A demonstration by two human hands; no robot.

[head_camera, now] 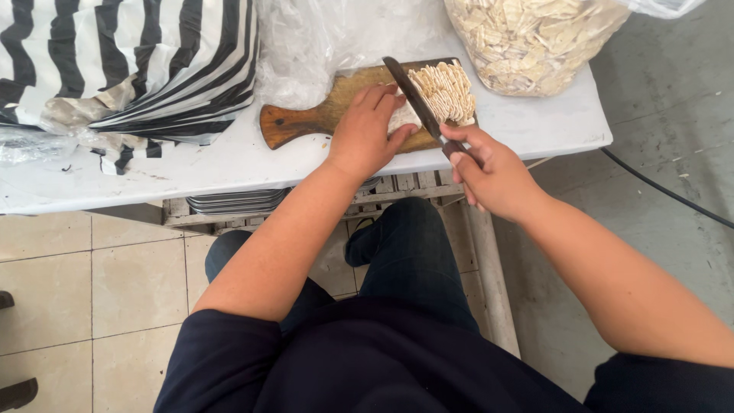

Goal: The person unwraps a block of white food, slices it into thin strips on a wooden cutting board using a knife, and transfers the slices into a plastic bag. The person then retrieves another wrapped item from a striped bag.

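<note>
One pale block of food (403, 118) lies on the wooden cutting board (306, 118), pressed down under the fingers of the left hand (367, 134), which curls closed over its near end. Directly to the right of the block, one knife (413, 95) with a long dark blade stands edge-down against the block's cut face; the blade runs diagonally from the board's far edge toward the person. The right hand (489, 172) is clenched around the knife handle, at the near right corner of the board, so the block sits between the two hands, touching the left one and just beside the blade. Beyond the blade lies one heap of cut strips (447, 92), thin, cream-coloured and ridged in parallel rows. The board is one piece of brown wood, rounded, with a tapered handle pointing left. It rests on one white table (535, 122) with a smooth flat top. At the far right stands one clear plastic bag (527, 38) filled with pale, flat, irregular pieces. At the far left lies one black-and-white striped bag (130, 61), crumpled, and a sheet of clear plastic film (313, 38) sits behind the board.
</note>
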